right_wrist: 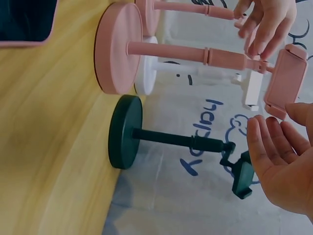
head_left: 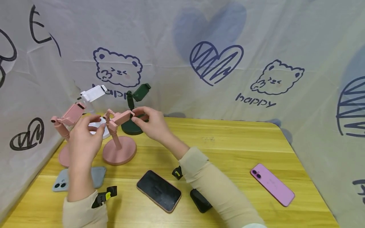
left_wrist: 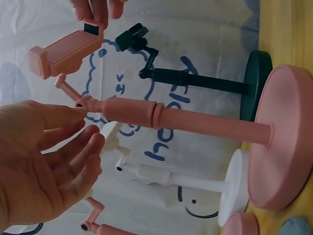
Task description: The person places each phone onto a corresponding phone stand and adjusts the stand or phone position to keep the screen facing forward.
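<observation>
Pink phone stand held at its joint and cradle by both hands, seen with phones on a wooden desk (head_left: 228, 145). Nearest: a dark phone (head_left: 201, 201), partly covered by the right sleeve; beside it, a black-screened phone (head_left: 159, 191) with a pinkish rim; to the right, a lilac phone (head_left: 272, 184), back upward; to the left, a grey-blue phone (head_left: 99, 176) crossed by the left forearm. Beyond these, the front pink stand (head_left: 115, 139) rests upright on its round base. Its cradle (right_wrist: 286, 81), a shallow holder with a lip at each end, shows its flat inner face. The left hand (head_left: 86, 136) pinches the joint atop the post; the right hand (head_left: 152, 123) pinches one end lip of the cradle between thumb and fingers. At left, a second pink stand (head_left: 61, 129); farther, a white stand (head_left: 94, 94) and a dark green stand (head_left: 130, 103). Rearmost: a printed cloth (head_left: 165, 91) with bears and hearts.
</observation>
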The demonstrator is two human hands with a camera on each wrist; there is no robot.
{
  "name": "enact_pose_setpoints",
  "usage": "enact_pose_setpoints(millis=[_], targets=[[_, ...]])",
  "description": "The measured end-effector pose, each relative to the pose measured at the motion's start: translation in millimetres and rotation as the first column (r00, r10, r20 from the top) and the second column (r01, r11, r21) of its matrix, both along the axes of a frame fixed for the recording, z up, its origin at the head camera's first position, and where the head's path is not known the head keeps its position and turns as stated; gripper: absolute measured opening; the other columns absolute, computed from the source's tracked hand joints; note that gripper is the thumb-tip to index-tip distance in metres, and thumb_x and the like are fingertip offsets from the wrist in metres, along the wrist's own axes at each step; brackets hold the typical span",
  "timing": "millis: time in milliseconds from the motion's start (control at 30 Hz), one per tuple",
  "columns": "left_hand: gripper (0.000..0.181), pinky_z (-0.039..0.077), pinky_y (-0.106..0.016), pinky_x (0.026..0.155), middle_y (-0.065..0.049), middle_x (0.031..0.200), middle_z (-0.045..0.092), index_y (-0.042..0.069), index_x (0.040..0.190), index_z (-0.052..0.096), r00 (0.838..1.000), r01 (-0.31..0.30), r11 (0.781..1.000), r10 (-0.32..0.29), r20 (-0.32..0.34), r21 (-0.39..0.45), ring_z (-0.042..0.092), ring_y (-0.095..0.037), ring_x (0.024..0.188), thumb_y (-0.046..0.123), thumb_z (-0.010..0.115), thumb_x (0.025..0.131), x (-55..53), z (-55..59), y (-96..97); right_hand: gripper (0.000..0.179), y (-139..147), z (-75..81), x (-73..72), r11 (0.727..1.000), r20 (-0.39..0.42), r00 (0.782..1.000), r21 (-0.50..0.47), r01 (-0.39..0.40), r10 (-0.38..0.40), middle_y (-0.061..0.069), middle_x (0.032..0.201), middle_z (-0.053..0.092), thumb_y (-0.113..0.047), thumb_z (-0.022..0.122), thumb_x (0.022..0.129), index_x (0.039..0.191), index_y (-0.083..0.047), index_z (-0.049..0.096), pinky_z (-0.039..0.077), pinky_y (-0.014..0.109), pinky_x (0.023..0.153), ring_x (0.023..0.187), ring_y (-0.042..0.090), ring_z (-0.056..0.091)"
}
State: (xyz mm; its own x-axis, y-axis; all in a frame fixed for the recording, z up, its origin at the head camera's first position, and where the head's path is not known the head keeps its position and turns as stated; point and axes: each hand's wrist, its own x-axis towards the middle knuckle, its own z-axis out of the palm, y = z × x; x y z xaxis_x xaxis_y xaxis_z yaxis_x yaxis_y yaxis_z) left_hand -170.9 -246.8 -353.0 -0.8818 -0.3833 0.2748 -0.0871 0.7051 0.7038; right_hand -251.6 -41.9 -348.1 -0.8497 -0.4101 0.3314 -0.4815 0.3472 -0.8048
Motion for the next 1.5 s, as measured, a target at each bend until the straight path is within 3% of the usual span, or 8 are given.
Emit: enact_pose_setpoints(millis=[233, 467, 700, 1000, 1300, 1500], targets=[[0.046, 0.059, -0.058, 0.088, -0.025, 0.139, 0.058, 0.0, 0.145, 0.055, 0.996, 0.086, 0.996, -0.086, 0.02, 0.031, 0.064, -0.045, 0.118, 0.022, 0.061, 0.105, -17.6, -14.7, 5.5, 0.028, -5, -6.2, -0.5, 0.998, 0.01, 0.999, -0.045, 0.032, -0.032, 0.003, 0.114, 0.073, -0.019, 0.068, 0.103, 0.131, -0.012, 0.068, 0.057, 0.017, 0.069, 0.089, 0.006, 0.066], [0.039, 0.055, -0.059, 0.098, -0.026, 0.131, 0.061, -0.002, 0.138, 0.06, 0.996, 0.088, 0.994, -0.087, -0.027, 0.063, 0.063, -0.045, 0.12, 0.014, 0.064, 0.103, -22.6, -21.4, 10.4, 0.031, -6, -7.2, 1.9, 0.997, 0.046, 0.999, -0.073, 0.032, -0.029, 0.005, 0.117, 0.074, -0.018, 0.068, 0.103, 0.132, -0.009, 0.064, 0.057, 0.015, 0.074, 0.093, 0.006, 0.068], [0.035, 0.054, -0.057, 0.099, -0.027, 0.128, 0.062, -0.005, 0.136, 0.062, 0.99, 0.077, 0.992, -0.065, -0.126, 0.096, 0.066, -0.046, 0.116, 0.002, 0.058, 0.102, -27.1, -27.5, 16.7, 0.034, -5, -9.3, 3.3, 0.998, -0.004, 0.999, -0.058, 0.032, -0.032, 0.007, 0.116, 0.075, -0.016, 0.067, 0.103, 0.136, -0.007, 0.066, 0.056, 0.012, 0.073, 0.09, 0.005, 0.069], [0.04, 0.052, -0.062, 0.102, -0.031, 0.135, 0.058, -0.005, 0.144, 0.055, 0.984, 0.162, 0.981, -0.152, -0.097, 0.103, 0.06, -0.052, 0.122, 0.008, 0.057, 0.106, -33.6, -26.8, 30.9, 0.034, 15, -13.8, 11.1, 0.992, -0.018, 1.0, -0.125, 0.021, -0.024, 0.01, 0.121, 0.073, -0.013, 0.068, 0.102, 0.135, -0.005, 0.065, 0.056, 0.014, 0.086, 0.102, 0.01, 0.069], [0.038, 0.05, -0.059, 0.103, -0.031, 0.129, 0.06, -0.008, 0.141, 0.057, 0.949, 0.3, 0.953, -0.294, -0.115, 0.046, 0.059, -0.047, 0.116, -0.002, 0.057, 0.103, -49.1, -29.1, 62.8, 0.037, 58, -21.1, 18.7, 0.973, -0.025, 0.998, -0.227, 0.042, -0.049, 0.012, 0.131, 0.069, -0.007, 0.068, 0.101, 0.138, -0.003, 0.064, 0.057, 0.021, 0.092, 0.113, 0.021, 0.069], [0.04, 0.051, -0.056, 0.106, -0.028, 0.133, 0.06, -0.007, 0.142, 0.057, 0.913, 0.395, 0.918, -0.389, -0.127, 0.032, 0.06, -0.044, 0.12, -0.006, 0.059, 0.102, -63.9, -32.7, 90.6, 0.035, 87, -28.9, 21.5, 0.947, -0.047, 0.995, -0.313, 0.07, -0.089, 0.015, 0.128, 0.07, -0.006, 0.069, 0.1, 0.134, 0.0, 0.065, 0.059, 0.026, 0.093, 0.114, 0.025, 0.07]])
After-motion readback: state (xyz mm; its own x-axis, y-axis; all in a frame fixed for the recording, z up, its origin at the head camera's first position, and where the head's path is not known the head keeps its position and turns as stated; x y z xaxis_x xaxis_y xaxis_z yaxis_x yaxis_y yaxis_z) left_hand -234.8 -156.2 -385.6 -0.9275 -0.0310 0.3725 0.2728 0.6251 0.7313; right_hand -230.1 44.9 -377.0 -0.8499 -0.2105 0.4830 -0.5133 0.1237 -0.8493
